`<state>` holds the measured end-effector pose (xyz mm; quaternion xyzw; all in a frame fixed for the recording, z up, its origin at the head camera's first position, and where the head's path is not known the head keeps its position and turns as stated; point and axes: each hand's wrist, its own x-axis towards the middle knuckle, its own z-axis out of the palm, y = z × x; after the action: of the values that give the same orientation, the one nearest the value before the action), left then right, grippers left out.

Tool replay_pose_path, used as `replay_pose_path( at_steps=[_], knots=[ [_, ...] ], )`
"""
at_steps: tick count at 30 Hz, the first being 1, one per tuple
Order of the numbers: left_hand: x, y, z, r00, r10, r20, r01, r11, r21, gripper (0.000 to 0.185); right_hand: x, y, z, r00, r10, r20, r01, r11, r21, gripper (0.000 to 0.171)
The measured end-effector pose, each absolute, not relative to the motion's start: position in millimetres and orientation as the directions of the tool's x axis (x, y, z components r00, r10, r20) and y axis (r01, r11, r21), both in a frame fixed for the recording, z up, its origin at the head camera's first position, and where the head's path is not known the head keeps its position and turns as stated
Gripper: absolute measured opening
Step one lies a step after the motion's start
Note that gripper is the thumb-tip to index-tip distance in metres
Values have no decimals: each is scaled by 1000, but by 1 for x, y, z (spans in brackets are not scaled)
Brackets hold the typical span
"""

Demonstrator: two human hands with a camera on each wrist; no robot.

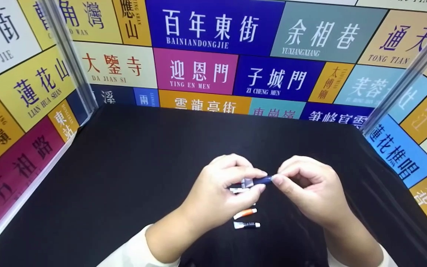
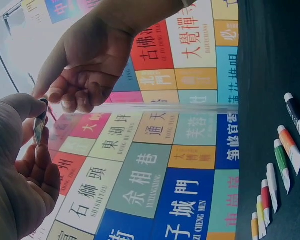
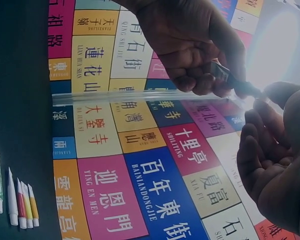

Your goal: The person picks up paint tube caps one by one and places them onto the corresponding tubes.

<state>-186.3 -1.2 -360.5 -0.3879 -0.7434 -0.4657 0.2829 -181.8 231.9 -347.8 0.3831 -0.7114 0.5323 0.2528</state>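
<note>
A small dark blue paint tube point(image 1: 262, 180) is held above the black table between both hands. My left hand point(image 1: 221, 189) grips its body between thumb and fingers. The thumb and forefinger of my right hand point(image 1: 310, 185) pinch its white-tipped cap end. Below the hands lie an orange paint tube point(image 1: 245, 213) and a black paint tube point(image 1: 246, 225). The left wrist view also shows a green tube point(image 2: 281, 165), a white tube point(image 2: 272, 186), a red tube point(image 2: 266, 202), a yellow tube point(image 2: 260, 217) and an ochre tube point(image 2: 254, 226), all in one row.
Black cloth point(image 1: 124, 178) covers the table. Panels printed with colourful street-name signs point(image 1: 213, 29) stand around its back and sides, with metal posts point(image 1: 402, 78) at the corners. A bright light point(image 3: 275, 45) glares in the right wrist view.
</note>
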Motion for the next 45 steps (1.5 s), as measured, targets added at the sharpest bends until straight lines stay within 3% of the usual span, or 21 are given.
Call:
replay_pose_path(
  at_steps=[2,6,9,13,16,19,24,29,32,37,42,45],
  knots=[
    [-186,-1,-361,-542,311,781,839,261,478,18,-183,233,-348,-574,-281,769,-818,154,-554,26],
    [-186,-1,-361,-551,302,778,833,250,494,19,-185,236,-349,-571,-283,770,-816,94,-571,5],
    [-187,-1,-360,-561,291,775,827,242,507,19,-185,237,-348,-552,-276,787,-820,10,-572,24],
    [-188,-2,-360,-567,275,776,822,237,517,19,-183,233,-344,-467,-295,834,-862,-61,-504,33],
    [-189,-2,-359,-569,268,777,821,232,521,18,-181,229,-340,-407,-320,856,-893,-61,-447,33],
    [-189,-2,-359,-572,266,776,820,226,526,18,-180,227,-338,-390,-337,857,-907,-23,-421,27],
    [-188,-1,-359,-573,274,773,819,222,528,17,-181,228,-338,-415,-326,850,-908,90,-409,26],
    [-188,0,-360,-579,283,764,815,214,539,17,-182,232,-342,-502,-305,809,-862,255,-439,33],
    [-188,0,-360,-580,287,762,815,209,541,18,-183,234,-344,-550,-299,779,-830,294,-473,29],
    [-188,0,-361,-584,290,758,812,206,547,18,-184,235,-346,-565,-305,766,-825,196,-530,20],
    [-188,0,-361,-587,279,760,809,204,551,18,-185,236,-346,-530,-342,776,-828,12,-560,54],
    [-188,0,-361,-593,277,756,805,201,558,18,-185,235,-345,-481,-350,804,-853,-25,-522,58]
  ],
)
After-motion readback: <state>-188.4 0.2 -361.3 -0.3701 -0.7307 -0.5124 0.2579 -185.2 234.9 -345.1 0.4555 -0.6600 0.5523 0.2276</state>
